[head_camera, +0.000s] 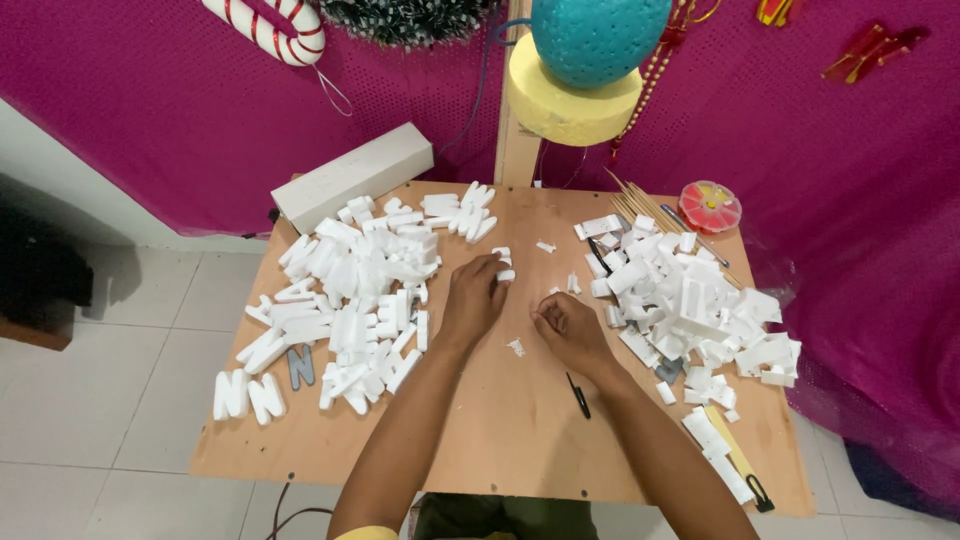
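My left hand (472, 297) is closed around a small white foam piece (505, 273) near the middle of the wooden table (500, 430). My right hand (567, 325) rests curled on the table just right of it, fingers pinched together; what it holds, if anything, is hidden. A big heap of white foam letters (360, 295) lies to the left of my left hand. Another heap of white foam offcuts (690, 300) lies to the right of my right hand. Tiny foam scraps (516, 347) sit between the hands.
A long white box (350, 175) lies at the table's back left. A round red container (709, 205) and thin wooden sticks (640, 205) sit at the back right. A small black tool (578, 394) lies near my right forearm. A cutter knife (745, 470) lies at the front right. A yellow and teal foam shape (580, 70) stands behind.
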